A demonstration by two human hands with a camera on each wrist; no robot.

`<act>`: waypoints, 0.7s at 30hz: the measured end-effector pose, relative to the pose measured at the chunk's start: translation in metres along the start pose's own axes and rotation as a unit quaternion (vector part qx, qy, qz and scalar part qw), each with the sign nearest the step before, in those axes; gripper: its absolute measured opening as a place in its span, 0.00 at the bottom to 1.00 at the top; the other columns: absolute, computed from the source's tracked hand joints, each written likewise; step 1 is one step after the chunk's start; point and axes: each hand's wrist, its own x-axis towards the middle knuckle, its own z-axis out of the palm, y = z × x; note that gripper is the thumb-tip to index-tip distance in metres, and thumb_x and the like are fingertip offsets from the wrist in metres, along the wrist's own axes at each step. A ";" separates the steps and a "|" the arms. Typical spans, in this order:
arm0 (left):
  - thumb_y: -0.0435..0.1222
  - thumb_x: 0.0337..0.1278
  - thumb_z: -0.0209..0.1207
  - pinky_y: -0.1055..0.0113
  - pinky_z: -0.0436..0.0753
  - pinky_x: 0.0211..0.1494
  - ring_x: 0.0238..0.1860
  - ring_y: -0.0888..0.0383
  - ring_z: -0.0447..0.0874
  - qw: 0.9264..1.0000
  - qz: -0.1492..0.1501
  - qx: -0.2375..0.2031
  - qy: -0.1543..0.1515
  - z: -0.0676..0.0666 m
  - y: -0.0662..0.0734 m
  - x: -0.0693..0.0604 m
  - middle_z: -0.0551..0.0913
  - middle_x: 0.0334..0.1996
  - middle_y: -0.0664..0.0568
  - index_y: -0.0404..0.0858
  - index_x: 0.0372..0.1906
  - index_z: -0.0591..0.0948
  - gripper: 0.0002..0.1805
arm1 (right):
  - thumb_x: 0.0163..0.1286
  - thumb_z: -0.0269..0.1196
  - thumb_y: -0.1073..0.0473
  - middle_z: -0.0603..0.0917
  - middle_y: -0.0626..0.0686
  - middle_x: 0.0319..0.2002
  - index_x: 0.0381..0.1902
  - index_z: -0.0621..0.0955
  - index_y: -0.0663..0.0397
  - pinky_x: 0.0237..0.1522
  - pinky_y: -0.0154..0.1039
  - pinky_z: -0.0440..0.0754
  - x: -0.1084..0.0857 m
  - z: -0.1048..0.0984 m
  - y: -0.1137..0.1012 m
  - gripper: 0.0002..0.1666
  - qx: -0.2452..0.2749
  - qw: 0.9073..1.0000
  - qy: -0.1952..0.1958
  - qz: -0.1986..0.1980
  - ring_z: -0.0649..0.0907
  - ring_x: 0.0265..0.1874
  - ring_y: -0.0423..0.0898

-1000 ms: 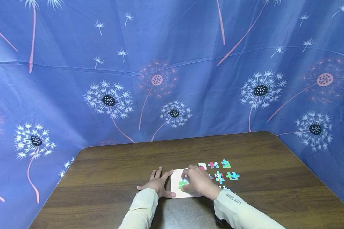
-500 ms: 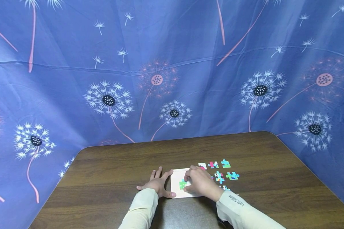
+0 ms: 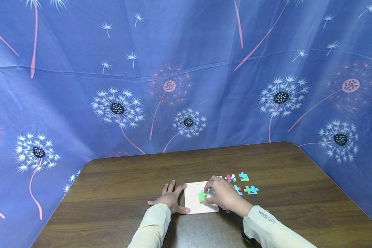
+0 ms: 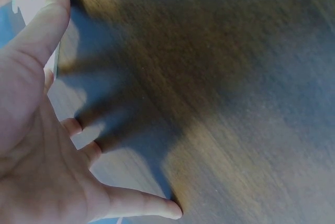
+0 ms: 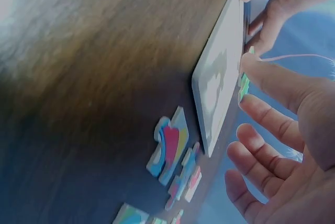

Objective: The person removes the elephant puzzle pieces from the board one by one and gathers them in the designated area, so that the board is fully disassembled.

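A green and blue jigsaw piece is pinched between thumb and index finger of my right hand, over the pale puzzle board. In the right wrist view this green piece is raised off the board, and the other fingers are loosely bent. My left hand lies spread at the board's left side, its thumb resting on the near left corner. The left wrist view shows that hand's fingers straight and apart, the fingertips on the table. My right hand hides part of the board.
Several colourful jigsaw pieces lie right of the board, including a red and white one and blue-green ones. Some are partly hidden behind my right hand. The brown wooden table meets a blue dandelion-print cloth at its back.
My right hand has moved slightly right with the green piece, covering more of the loose pieces. My left hand has stayed put on the board's edge.
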 end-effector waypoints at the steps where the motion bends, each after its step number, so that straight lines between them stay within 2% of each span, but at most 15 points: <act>1: 0.54 0.49 0.75 0.11 0.55 0.52 0.81 0.43 0.45 1.000 0.001 0.000 0.001 0.000 0.000 0.000 0.50 0.81 0.49 0.59 0.77 0.62 0.50 | 0.49 0.82 0.55 0.79 0.46 0.36 0.33 0.86 0.49 0.33 0.40 0.74 -0.001 -0.002 0.001 0.16 0.001 1.000 0.000 0.000 0.74 0.33 0.42; 5: 0.53 0.49 0.75 0.11 0.55 0.52 0.81 0.43 0.45 1.000 0.005 0.000 0.003 -0.001 0.001 -0.003 0.51 0.81 0.48 0.58 0.77 0.62 0.50 | 0.51 0.82 0.55 0.79 0.45 0.37 0.34 0.86 0.47 0.32 0.39 0.74 -0.006 -0.009 0.002 0.16 0.003 1.000 -0.001 0.005 0.75 0.34 0.42; 10: 0.53 0.49 0.75 0.11 0.55 0.53 0.81 0.43 0.44 1.000 0.003 0.000 0.003 0.001 0.000 0.000 0.50 0.81 0.48 0.59 0.77 0.62 0.50 | 0.50 0.82 0.54 0.79 0.45 0.38 0.34 0.86 0.45 0.31 0.39 0.75 -0.011 -0.015 0.005 0.16 -0.010 1.000 0.001 0.010 0.77 0.32 0.41; 14: 0.53 0.49 0.75 0.11 0.54 0.53 0.81 0.43 0.44 1.000 0.002 -0.002 0.001 0.001 -0.001 0.000 0.50 0.81 0.49 0.59 0.77 0.62 0.50 | 0.51 0.82 0.53 0.79 0.44 0.39 0.34 0.86 0.44 0.32 0.39 0.75 -0.015 -0.018 0.010 0.16 -0.017 1.000 0.004 0.007 0.77 0.32 0.41; 21: 0.52 0.51 0.74 0.11 0.55 0.52 0.81 0.42 0.44 1.000 0.007 0.001 -0.001 -0.002 0.002 -0.004 0.50 0.81 0.48 0.58 0.78 0.62 0.49 | 0.50 0.82 0.50 0.78 0.42 0.36 0.33 0.85 0.41 0.29 0.35 0.72 -0.023 -0.024 0.020 0.16 -0.026 1.000 0.016 -0.006 0.76 0.31 0.40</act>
